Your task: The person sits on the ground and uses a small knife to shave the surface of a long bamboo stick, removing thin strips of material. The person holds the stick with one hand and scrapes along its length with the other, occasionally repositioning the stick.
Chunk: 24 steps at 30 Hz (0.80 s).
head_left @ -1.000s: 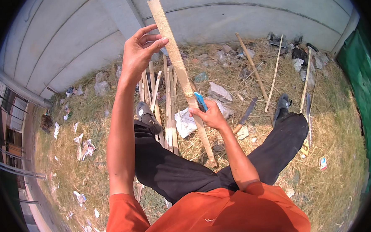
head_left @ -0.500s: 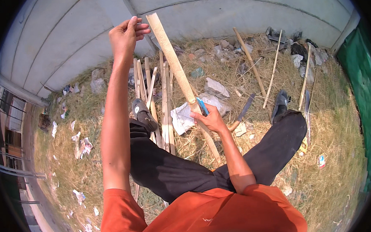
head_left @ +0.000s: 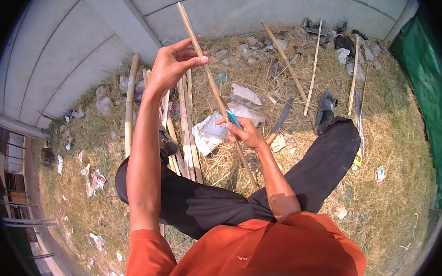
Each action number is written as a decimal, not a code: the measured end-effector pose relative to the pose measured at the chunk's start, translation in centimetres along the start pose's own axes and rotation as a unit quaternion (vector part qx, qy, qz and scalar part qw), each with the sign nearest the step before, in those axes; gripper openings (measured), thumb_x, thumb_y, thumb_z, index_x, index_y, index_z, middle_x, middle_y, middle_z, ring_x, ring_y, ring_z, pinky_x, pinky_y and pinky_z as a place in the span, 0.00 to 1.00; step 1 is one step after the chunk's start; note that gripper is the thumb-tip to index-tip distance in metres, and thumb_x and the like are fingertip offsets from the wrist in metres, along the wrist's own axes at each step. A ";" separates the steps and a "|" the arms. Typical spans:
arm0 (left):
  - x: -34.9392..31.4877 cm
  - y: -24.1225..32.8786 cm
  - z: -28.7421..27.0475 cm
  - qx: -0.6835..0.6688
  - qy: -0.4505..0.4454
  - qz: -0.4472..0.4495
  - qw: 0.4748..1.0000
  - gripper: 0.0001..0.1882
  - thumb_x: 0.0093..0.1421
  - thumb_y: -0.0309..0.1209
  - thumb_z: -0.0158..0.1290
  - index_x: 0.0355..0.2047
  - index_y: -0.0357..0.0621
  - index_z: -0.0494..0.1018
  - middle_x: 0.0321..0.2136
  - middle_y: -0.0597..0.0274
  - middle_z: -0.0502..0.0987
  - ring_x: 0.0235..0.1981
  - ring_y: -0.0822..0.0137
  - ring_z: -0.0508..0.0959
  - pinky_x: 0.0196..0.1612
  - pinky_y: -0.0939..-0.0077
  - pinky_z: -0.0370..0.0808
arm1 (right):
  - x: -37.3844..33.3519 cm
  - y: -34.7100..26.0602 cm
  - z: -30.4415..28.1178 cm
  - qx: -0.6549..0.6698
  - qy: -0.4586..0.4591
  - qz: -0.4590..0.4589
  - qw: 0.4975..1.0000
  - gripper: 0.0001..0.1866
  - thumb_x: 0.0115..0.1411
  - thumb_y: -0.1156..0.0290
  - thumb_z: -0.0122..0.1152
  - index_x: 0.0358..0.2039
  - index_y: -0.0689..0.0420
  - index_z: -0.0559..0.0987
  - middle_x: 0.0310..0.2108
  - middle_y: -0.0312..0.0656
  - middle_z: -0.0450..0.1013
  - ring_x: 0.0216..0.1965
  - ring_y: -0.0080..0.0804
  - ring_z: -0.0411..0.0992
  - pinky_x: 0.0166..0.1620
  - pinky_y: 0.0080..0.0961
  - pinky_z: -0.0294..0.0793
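Observation:
A long split bamboo strip (head_left: 210, 81) slants up and away in front of me, its narrow edge turned toward my view. My left hand (head_left: 174, 65) pinches its upper part between thumb and fingers. Lower down, my right hand (head_left: 246, 134) is closed round the strip together with a blue tool (head_left: 233, 119) that looks like a utility knife. Most of that tool is hidden by the fingers. The strip's bottom end comes down between my legs. To the right of my right hand lies a large knife (head_left: 284, 113) with a wooden handle, on the grass.
Several bamboo strips (head_left: 187, 135) lie by my left foot, beside a thicker pole (head_left: 131, 102). More sticks (head_left: 292, 69) rest at the far right, near another long blade (head_left: 359, 108). White sheeting (head_left: 208, 132) and litter spread over dry grass, below a concrete wall (head_left: 254, 9).
The bamboo strip has turned from its broad pale face to its edge. My left hand, apart from it before, has come down and taken hold. My left knee has moved outward.

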<state>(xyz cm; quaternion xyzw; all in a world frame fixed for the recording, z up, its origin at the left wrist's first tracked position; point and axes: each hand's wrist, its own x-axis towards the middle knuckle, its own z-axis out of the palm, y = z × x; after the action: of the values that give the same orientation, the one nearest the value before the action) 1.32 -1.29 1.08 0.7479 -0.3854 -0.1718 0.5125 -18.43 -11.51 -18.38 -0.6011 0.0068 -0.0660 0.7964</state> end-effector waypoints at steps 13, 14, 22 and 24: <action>0.8 0.0 0.5 0.086 0.197 -0.020 0.976 0.18 0.54 0.43 0.65 0.29 0.38 0.79 0.24 0.58 0.82 0.28 0.74 0.80 0.35 0.77 0.75 | 0.7 2.1 -0.1 -0.046 0.137 -0.053 0.988 0.15 0.60 0.59 0.65 0.35 0.58 0.77 0.21 0.32 0.73 0.23 0.19 0.69 0.28 0.20 0.67; 0.8 -0.3 0.4 0.093 0.219 -0.016 0.971 0.17 0.54 0.42 0.65 0.28 0.38 0.79 0.24 0.58 0.82 0.28 0.74 0.80 0.34 0.77 0.75 | 0.8 2.3 -0.3 -0.068 0.147 -0.057 0.985 0.15 0.60 0.59 0.65 0.35 0.58 0.77 0.21 0.32 0.73 0.23 0.19 0.69 0.28 0.20 0.67; -0.2 -0.2 0.3 -0.003 0.103 0.009 0.995 0.31 0.50 0.35 0.69 0.51 0.36 0.70 0.35 0.54 0.82 0.36 0.68 0.82 0.45 0.73 0.76 | 0.2 2.0 -1.1 0.067 0.084 0.023 0.994 0.17 0.61 0.57 0.64 0.37 0.58 0.77 0.22 0.33 0.75 0.24 0.16 0.70 0.27 0.17 0.68; -0.3 -0.3 0.3 -0.021 0.101 -0.001 0.995 0.33 0.51 0.34 0.68 0.55 0.35 0.68 0.36 0.53 0.82 0.38 0.67 0.82 0.47 0.72 0.76 | 0.4 1.9 -0.8 0.044 0.077 0.008 0.996 0.17 0.60 0.56 0.64 0.37 0.58 0.76 0.23 0.34 0.75 0.25 0.17 0.71 0.27 0.17 0.69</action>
<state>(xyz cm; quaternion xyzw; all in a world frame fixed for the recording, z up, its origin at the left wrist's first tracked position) 1.00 -1.20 0.62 0.7509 -0.3275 -0.1039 0.5640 -17.94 -11.79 -20.40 -0.5589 0.0700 -0.1056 0.8195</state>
